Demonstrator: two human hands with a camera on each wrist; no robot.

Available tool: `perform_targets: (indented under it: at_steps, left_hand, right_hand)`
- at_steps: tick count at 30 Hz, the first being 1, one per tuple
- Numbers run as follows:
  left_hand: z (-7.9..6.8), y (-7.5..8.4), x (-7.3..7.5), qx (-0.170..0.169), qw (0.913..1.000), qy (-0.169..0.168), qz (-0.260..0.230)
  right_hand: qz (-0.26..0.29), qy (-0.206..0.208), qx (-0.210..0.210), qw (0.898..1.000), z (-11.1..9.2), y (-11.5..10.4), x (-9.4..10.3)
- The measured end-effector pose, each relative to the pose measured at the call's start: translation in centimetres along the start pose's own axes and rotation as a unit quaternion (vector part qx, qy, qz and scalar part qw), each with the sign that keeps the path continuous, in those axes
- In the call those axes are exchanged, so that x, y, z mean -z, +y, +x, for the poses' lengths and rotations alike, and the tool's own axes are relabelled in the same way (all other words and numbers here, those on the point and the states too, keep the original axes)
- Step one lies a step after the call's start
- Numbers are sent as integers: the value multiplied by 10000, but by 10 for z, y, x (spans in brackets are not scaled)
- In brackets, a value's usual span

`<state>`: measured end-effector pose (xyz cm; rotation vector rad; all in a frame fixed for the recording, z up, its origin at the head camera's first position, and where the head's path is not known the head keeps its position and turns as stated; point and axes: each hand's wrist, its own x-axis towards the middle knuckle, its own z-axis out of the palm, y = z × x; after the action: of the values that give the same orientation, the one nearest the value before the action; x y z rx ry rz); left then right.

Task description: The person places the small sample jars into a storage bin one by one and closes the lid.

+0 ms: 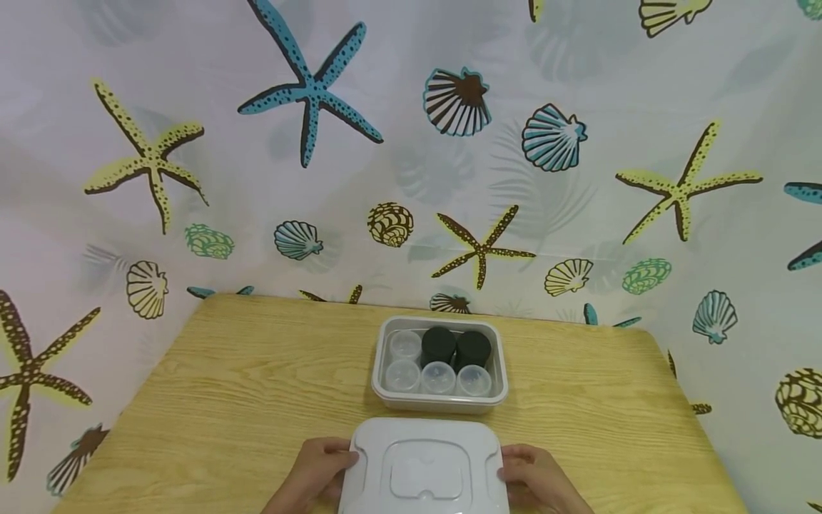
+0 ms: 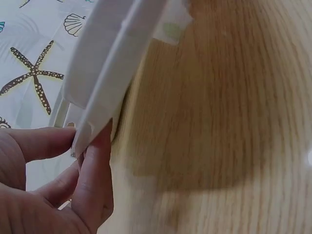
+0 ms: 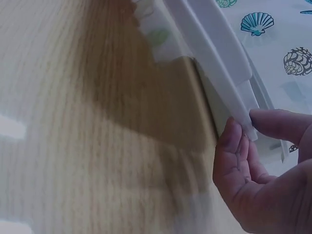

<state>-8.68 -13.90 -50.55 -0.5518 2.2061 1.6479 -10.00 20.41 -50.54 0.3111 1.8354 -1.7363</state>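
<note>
Both hands hold a white plastic lid (image 1: 427, 467) by its two short sides, at the near edge of the table. My left hand (image 1: 319, 467) pinches the lid's left edge, thumb on top and fingers underneath, as the left wrist view shows. On the opposite edge my right hand (image 1: 538, 477) pinches it the same way. In the wrist views the lid is raised over the wood, casting a shadow. Just beyond it stands a white rectangular box (image 1: 439, 407), uncovered. Inside are several clear cups (image 1: 438, 378) and two black round containers (image 1: 473, 348), set in two rows.
The wooden table (image 1: 257, 371) extends to both sides of the box. A white curtain (image 1: 411, 171) printed with starfish and shells hangs behind the table and along both its sides.
</note>
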Motion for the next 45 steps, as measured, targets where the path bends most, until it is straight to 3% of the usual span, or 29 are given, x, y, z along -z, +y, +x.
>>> perform_targets:
  at_steps: [8,14,21,26,36,45]
  left_hand:
    - [-9,10,2,80,9996,52,-256]
    - [-13,18,2,-182,9992,20,-363]
    - [-14,28,-1,-579,9969,318,-438]
    - [-11,30,-3,-627,9954,451,-574]
    - [-9,42,-4,-863,9930,400,-695]
    - [2,50,-1,-768,9902,-51,-1167]
  right_hand:
    - [-78,-20,245,9997,-9,-9,1]
    - [-48,-178,604,9980,-12,-16,5]
    - [-27,-178,735,9971,-10,-29,10]
    - [-99,-138,790,9967,-10,-34,10]
    - [-236,58,893,9957,-9,-48,16]
    - [-245,614,872,9940,2,-64,17]
